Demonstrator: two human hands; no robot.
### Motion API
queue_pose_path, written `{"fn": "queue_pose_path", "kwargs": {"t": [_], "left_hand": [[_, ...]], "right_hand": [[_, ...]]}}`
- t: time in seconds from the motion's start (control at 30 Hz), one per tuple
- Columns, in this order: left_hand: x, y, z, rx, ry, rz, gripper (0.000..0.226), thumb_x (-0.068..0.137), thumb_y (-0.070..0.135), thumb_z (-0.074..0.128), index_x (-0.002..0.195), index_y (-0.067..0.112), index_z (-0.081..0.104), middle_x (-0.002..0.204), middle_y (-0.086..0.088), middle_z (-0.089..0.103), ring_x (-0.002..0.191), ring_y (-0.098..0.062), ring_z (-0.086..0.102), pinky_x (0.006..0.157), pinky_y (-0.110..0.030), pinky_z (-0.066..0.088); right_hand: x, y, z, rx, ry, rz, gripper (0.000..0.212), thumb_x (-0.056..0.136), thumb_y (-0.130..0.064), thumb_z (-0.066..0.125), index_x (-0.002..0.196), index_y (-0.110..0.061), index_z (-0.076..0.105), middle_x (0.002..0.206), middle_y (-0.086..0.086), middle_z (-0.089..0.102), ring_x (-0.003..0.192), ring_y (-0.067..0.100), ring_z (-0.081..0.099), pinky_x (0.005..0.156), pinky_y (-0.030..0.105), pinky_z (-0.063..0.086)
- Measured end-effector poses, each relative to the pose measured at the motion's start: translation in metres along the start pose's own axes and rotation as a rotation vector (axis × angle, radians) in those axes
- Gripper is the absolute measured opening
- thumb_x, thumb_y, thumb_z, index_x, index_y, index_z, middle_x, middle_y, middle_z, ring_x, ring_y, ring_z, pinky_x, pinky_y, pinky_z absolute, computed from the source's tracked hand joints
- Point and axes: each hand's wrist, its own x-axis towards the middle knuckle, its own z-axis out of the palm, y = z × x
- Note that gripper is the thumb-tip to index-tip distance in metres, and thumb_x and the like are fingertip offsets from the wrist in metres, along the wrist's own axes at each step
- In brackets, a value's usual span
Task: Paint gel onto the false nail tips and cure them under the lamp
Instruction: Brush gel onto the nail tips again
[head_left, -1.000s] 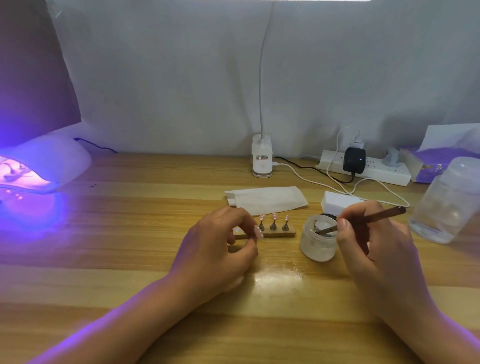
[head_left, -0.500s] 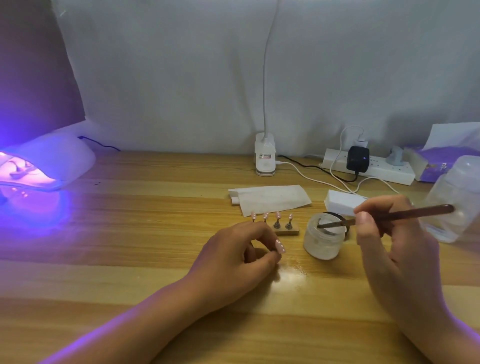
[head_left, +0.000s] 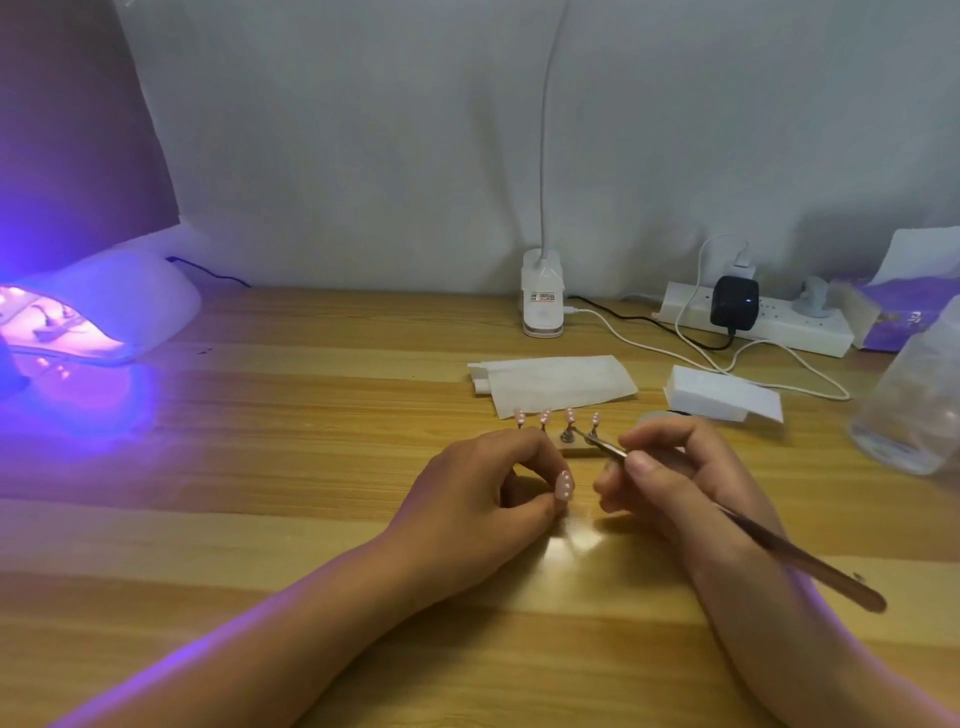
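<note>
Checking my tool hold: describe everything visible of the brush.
The brush is long and thin: dark brownish handle, silvery metal neck, bristles too small to make out. The right hand pinches it near the neck. It slants, tail toward the person's right, tip low beside the rightmost nail tip on the stand; contact cannot be told.

Left hand (head_left: 488, 483) curled — right hand (head_left: 670, 478) pinches a brush (head_left: 805, 558).

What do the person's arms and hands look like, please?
Both forearms are bare: no sleeves, watch or bracelets in view. The left hand has a pink nail with pale dots; the right hand shows a short plain thumbnail. No rings are visible.
</note>
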Motion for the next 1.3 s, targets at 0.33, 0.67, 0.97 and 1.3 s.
{"fn": "queue_pose_path", "kwargs": {"t": [0.33, 0.67, 0.97, 1.3], "left_hand": [[0.0008, 0.0021, -0.001, 0.002, -0.003, -0.004, 0.011, 0.085, 0.021, 0.073, 0.084, 0.03, 0.068, 0.085, 0.024, 0.064, 0.061, -0.007, 0.054, 0.06, -0.026, 0.043], [0.0008, -0.0014, 0.0011, 0.007, 0.012, 0.009, 0.017, 0.084, 0.018, 0.074, 0.08, 0.033, 0.066, 0.083, 0.025, 0.063, 0.06, -0.006, 0.054, 0.058, -0.023, 0.042], [0.0015, -0.003, 0.0023, 0.009, 0.022, 0.012, 0.014, 0.083, 0.018, 0.075, 0.083, 0.03, 0.067, 0.086, 0.021, 0.065, 0.061, -0.009, 0.057, 0.057, -0.024, 0.043], [0.001, -0.0001, 0.0006, -0.001, 0.001, 0.001, 0.015, 0.084, 0.016, 0.074, 0.084, 0.03, 0.068, 0.087, 0.019, 0.066, 0.061, -0.009, 0.057, 0.059, -0.025, 0.044]], "right_hand": [[0.0076, -0.0011, -0.0092, -0.033, 0.005, 0.096, 0.021, 0.077, -0.031, 0.07, 0.082, -0.015, 0.057, 0.065, 0.01, 0.068, 0.051, 0.013, 0.055, 0.049, 0.019, 0.047], [0.0062, 0.0029, -0.0065, -0.226, -0.037, 0.058, 0.019, 0.085, -0.029, 0.067, 0.081, -0.014, 0.056, 0.067, 0.005, 0.071, 0.057, 0.01, 0.063, 0.054, 0.02, 0.051], [0.0061, 0.0033, -0.0056, -0.314, -0.085, 0.062, 0.018, 0.088, -0.028, 0.067, 0.082, -0.016, 0.055, 0.069, 0.002, 0.073, 0.061, 0.009, 0.065, 0.059, 0.028, 0.051], [0.0057, 0.0017, -0.0064, -0.319, -0.111, 0.053, 0.018, 0.089, -0.016, 0.065, 0.076, -0.012, 0.054, 0.06, 0.005, 0.068, 0.052, 0.006, 0.061, 0.051, 0.015, 0.045]]}}
